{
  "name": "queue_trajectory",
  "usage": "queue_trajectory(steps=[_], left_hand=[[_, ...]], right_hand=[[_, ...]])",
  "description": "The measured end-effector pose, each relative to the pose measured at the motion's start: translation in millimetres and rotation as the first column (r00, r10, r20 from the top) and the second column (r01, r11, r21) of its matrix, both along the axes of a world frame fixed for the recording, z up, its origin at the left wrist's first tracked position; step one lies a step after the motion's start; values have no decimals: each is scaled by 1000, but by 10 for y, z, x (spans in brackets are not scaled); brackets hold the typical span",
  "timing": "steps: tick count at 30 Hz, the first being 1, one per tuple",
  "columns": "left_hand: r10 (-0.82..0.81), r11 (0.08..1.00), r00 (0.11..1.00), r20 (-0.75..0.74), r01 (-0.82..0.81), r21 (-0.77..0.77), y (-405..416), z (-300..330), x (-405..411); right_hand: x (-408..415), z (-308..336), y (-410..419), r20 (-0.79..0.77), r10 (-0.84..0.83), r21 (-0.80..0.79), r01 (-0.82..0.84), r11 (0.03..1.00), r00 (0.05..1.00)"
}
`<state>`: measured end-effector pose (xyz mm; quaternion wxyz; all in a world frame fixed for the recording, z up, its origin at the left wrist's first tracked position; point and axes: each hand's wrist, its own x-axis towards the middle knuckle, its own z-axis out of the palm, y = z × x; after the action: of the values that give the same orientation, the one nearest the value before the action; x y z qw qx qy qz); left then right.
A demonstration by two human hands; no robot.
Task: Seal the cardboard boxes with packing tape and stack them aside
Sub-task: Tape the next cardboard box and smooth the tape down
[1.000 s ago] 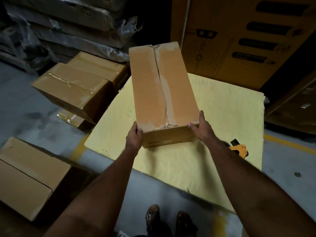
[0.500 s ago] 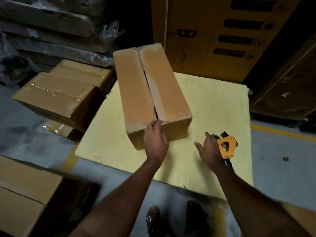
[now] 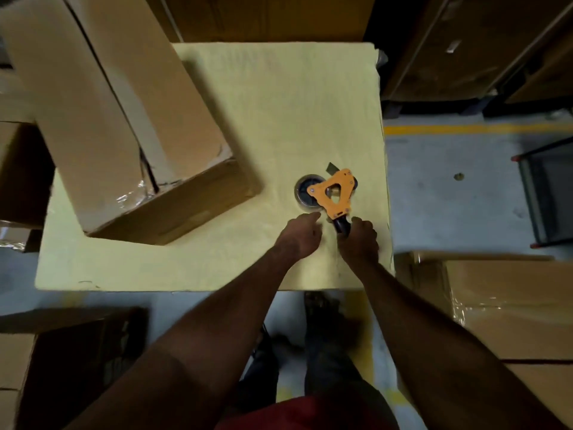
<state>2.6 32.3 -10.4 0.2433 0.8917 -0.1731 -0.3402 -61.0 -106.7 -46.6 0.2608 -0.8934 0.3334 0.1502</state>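
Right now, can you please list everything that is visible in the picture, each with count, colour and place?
box: 1, brown, on the left part of the table, top seam untaped
tape gun: 1, orange with a black handle, on the right part of the table
table: 1, pale yellow top, centre
other boxes: several, brown, on the floor at the left, lower left and right
big carton: 1, dark brown, behind the table
floor line: 1, yellow, on the grey floor at the right
rack: 1, dark with red corners, right edge
left hand: 1, beside the tape gun, holds nothing
right hand: 1, grips the tape gun's handle
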Motion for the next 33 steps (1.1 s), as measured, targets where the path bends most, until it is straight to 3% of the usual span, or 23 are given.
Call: queue_trajectory(steps=[9, 13, 17, 21, 25, 29, 33], left_hand=[[46, 996, 988, -144, -34, 86, -4, -261, -11], [66, 993, 973, -219, -42, 113, 114, -180, -26], [119, 989, 977, -178, -101, 106, 131, 89, 94], [180, 983, 983, -43, -179, 42, 42, 616, 349], [222, 975, 967, 128, -223, -3, 180, 1215, 640], [291, 949, 919, 266, -312, 39, 654, 1663, 831], [457, 875, 815, 355, -484, -14, 1269, 1945, 914]], right_hand=[[283, -606, -86, -203, 55, 68, -42, 997, 978], [350, -542, -107, -196, -10, 103, 31, 994, 980], [423, -177, -171, -101, 63, 87, -54, 995, 993], [705, 441, -290, 80, 156, 129, -166, 978, 984], [1048, 1045, -157, 254, 146, 219, -204, 954, 956], [1281, 1522, 249, 435, 63, 308, -214, 927, 898], [1570, 1933, 829, 493, 26, 488, -301, 819, 870]])
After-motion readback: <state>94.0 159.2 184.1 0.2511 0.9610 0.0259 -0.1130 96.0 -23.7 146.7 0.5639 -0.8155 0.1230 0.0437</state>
